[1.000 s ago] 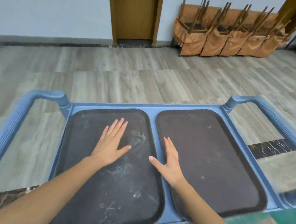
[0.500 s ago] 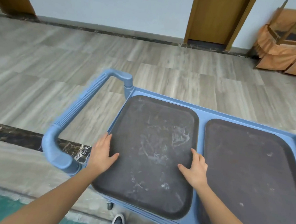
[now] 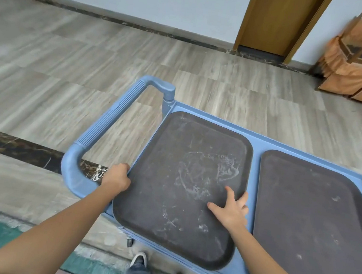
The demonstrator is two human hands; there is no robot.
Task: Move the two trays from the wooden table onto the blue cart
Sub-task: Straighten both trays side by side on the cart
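Two dark brown trays lie side by side on the top of the blue cart [image 3: 257, 142]. The left tray [image 3: 184, 177] is scuffed with white marks; the right tray [image 3: 310, 217] runs out of the frame at the right. My left hand [image 3: 116, 178] curls over the left tray's left rim. My right hand [image 3: 231, 209] rests at that tray's right rim, thumb and forefinger spread on its surface and the other fingers over the edge. The wooden table is out of view.
The cart's ribbed blue handle [image 3: 108, 120] juts out to the left. Grey wood-look floor stretches beyond, with a dark marble strip [image 3: 18, 148]. A wooden door [image 3: 277, 19] and orange-covered stacked chairs [image 3: 361, 66] stand at the far wall. My shoes [image 3: 140, 259] show below.
My view has swung left, then stayed put. My hands went from lying flat on the two trays to the left tray's two side rims, where the left hand has now curled tighter.
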